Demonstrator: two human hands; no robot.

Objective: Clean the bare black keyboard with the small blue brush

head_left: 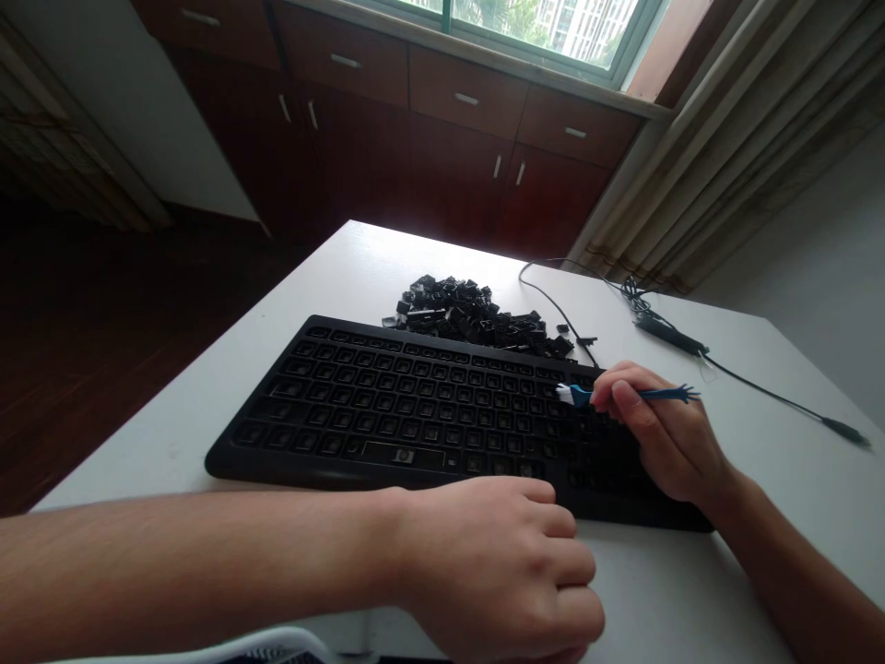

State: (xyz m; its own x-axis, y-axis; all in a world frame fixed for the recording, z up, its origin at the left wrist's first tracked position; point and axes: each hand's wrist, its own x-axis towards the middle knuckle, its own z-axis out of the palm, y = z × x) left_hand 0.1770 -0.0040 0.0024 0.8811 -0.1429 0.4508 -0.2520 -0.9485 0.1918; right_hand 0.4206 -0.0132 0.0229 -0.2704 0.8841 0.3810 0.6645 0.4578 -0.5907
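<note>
A black keyboard [387, 406] with its keycaps off lies slantwise on the white table, its empty key sockets showing. My right hand [664, 433] pinches a small blue brush [582, 397] by its handle, above the right part of the keyboard. The brush's white bristles point left, over the sockets. My left hand [504, 563] is curled into a fist near the keyboard's front edge, knuckles to the right; its palm side is hidden, and nothing shows in it. Behind the keyboard lies a heap of loose black keycaps [477, 309].
The white table [283, 304] has a black cable [553, 300] running over it to a dark, slim cable box [670, 337] at the right. Beyond stand brown cabinets [456, 157] under a window, with a curtain [719, 138] beside them. A white curved rim [277, 636] shows below my left forearm.
</note>
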